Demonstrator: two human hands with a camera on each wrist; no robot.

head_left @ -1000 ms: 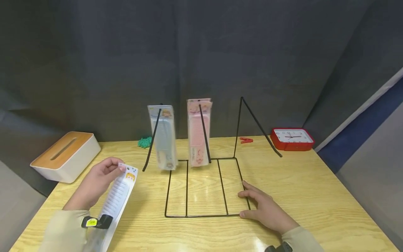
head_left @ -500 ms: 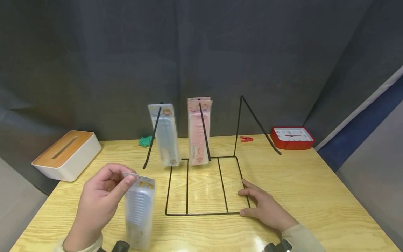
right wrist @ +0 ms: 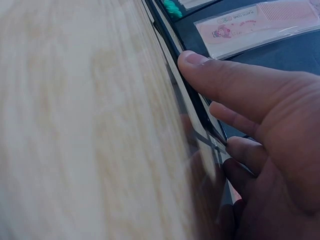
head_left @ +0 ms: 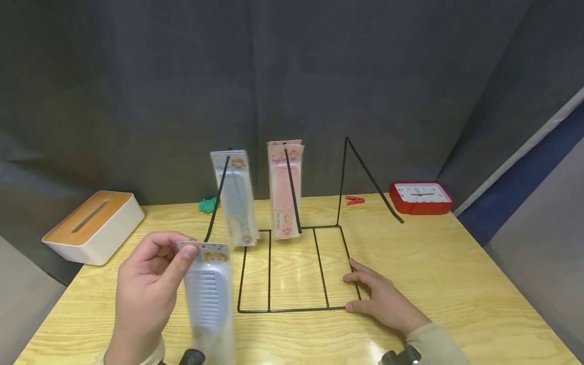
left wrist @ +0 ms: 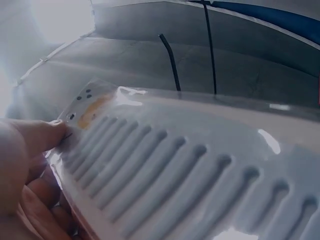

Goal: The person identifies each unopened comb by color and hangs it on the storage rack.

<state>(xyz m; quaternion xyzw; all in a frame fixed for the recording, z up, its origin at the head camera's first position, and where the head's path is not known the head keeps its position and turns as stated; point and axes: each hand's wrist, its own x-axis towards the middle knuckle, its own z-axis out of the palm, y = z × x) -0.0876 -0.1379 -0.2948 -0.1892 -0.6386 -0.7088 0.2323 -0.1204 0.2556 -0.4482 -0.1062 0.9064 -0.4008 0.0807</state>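
A packaged pale blue comb (head_left: 208,299) hangs from my left hand (head_left: 146,289), whose thumb and fingers pinch the top left corner of its card. In the left wrist view, the teeth of this comb (left wrist: 190,165) show through the clear wrapper. My right hand (head_left: 385,299) rests at the front right corner of a black wire rack (head_left: 296,309), fingers loosely spread against the base wire (right wrist: 192,95). On the rack's left arm hang packaged blue combs (head_left: 237,197). Packaged pink combs (head_left: 284,195) hang on its middle arm, while the right arm (head_left: 371,177) carries nothing.
A white tissue box with a wooden lid (head_left: 93,228) stands at the left. Behind the rack lie a green bundle (head_left: 207,205) and a red clip (head_left: 355,200). A red clock (head_left: 422,197) sits at the back right, before a dark curtain (head_left: 292,76).
My left hand has swung the packaged comb rightwards and turned it more upright, towards the left arm's tip. The right hand has stayed at the rack's corner.
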